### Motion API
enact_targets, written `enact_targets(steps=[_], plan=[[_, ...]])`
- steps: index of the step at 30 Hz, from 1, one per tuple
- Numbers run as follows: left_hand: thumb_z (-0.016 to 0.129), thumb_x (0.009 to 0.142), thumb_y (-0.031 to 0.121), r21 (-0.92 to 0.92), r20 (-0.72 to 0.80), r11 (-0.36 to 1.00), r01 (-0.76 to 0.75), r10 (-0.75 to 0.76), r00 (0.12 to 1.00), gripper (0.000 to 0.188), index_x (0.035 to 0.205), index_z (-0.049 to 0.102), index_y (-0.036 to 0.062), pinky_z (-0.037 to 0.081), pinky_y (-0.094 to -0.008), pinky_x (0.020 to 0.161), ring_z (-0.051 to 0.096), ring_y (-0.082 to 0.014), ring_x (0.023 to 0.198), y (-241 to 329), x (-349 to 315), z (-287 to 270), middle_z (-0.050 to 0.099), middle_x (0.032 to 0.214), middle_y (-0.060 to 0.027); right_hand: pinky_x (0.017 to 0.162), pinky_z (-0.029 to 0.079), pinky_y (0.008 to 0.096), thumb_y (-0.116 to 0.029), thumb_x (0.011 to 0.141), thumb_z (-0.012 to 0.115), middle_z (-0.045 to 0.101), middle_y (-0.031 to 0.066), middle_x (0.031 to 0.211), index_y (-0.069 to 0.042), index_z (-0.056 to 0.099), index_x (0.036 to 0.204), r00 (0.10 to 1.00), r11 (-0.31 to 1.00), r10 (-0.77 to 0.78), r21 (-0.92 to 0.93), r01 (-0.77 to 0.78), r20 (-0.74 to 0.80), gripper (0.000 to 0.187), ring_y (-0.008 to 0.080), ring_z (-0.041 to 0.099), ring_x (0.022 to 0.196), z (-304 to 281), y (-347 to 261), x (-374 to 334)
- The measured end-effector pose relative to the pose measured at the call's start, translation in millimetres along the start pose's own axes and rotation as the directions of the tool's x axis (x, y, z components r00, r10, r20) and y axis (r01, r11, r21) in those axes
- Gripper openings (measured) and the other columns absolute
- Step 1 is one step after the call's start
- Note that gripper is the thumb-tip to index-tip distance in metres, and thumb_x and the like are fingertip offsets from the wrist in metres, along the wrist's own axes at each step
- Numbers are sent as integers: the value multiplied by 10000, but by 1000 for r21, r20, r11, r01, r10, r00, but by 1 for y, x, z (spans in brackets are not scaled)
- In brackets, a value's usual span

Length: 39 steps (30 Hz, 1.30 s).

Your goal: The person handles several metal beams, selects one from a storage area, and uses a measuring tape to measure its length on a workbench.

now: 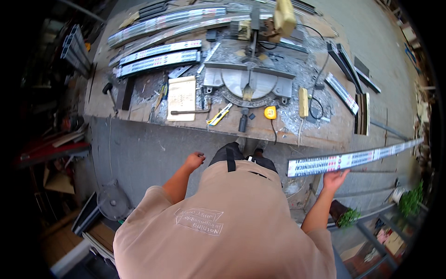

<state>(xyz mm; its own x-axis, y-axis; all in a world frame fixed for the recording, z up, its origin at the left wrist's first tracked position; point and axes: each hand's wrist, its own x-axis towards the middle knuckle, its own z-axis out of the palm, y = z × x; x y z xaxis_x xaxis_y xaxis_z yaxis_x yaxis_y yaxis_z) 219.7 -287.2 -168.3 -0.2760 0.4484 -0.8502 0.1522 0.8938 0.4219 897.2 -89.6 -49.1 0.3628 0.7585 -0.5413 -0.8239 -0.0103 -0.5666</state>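
My right hand (pixel 334 178) grips a long, straight metal profile (pixel 355 159) wrapped in white printed film. The profile reaches from beside my hip out to the far right, off the near side of the workbench. Nothing shows in my left hand (pixel 196 159), which hangs by my left side with its fingers curled in. Ahead, a mitre saw (pixel 249 81) stands on the cluttered workbench (pixel 186 120). Two stacks of similar film-wrapped profiles (pixel 160 59) lie left of the saw. Another short film-wrapped piece (pixel 341 93) rests at the bench's right end.
Along the bench's near edge lie a notepad (pixel 181 97), a socket wrench (pixel 190 111), a utility knife (pixel 219 114) and a yellow tape measure (pixel 270 112). A hammer (pixel 109 93) sits at the left. Metal shavings cover the bench around the saw. A round fan (pixel 114 201) stands behind left; potted plants (pixel 348 217) are at right.
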Motion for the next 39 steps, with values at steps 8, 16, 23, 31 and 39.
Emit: enact_targets(steps=[8,16,23,31,39], plan=[[692,945,290,69,-3,996,-50,51,999,455,1309,682,17,582,-391,844,760,-246,909,-16,8,-8,778,1031,-170,1089,456,530,-662,946,634,631,144,1389,-40,543,1402,969,999,-44,-17,42,-244,777,321,601,1261,8,13,-26],[703,942,276,54,-73,997,-60,64,995,424,1286,702,28,581,-391,843,753,-247,892,-12,4,-7,781,1026,-160,1130,419,563,-671,971,577,586,166,1454,-28,511,1434,949,997,-56,25,67,-309,795,344,555,1336,52,22,-36],[680,973,227,-7,-45,999,-46,46,998,436,1346,648,4,577,-372,814,742,-220,919,-17,0,-9,758,1090,-155,1137,419,541,-644,974,589,595,162,1457,-34,526,1434,979,998,-61,-14,59,-196,767,332,563,1333,69,23,-30],[701,941,256,-66,-105,998,-23,16,994,395,1252,710,13,578,-396,802,740,-242,851,-35,5,3,781,1009,-149,1149,398,534,-631,964,613,589,148,1459,-24,525,1437,978,1000,-23,16,27,-208,775,326,546,1343,81,25,-26],[700,946,239,-95,-93,994,-61,52,994,389,1253,705,-1,585,-374,785,743,-233,846,-36,11,9,782,996,-145,1155,401,539,-589,992,588,572,181,1471,2,497,1453,985,994,-95,45,103,-144,755,350,538,1356,78,14,-21]])
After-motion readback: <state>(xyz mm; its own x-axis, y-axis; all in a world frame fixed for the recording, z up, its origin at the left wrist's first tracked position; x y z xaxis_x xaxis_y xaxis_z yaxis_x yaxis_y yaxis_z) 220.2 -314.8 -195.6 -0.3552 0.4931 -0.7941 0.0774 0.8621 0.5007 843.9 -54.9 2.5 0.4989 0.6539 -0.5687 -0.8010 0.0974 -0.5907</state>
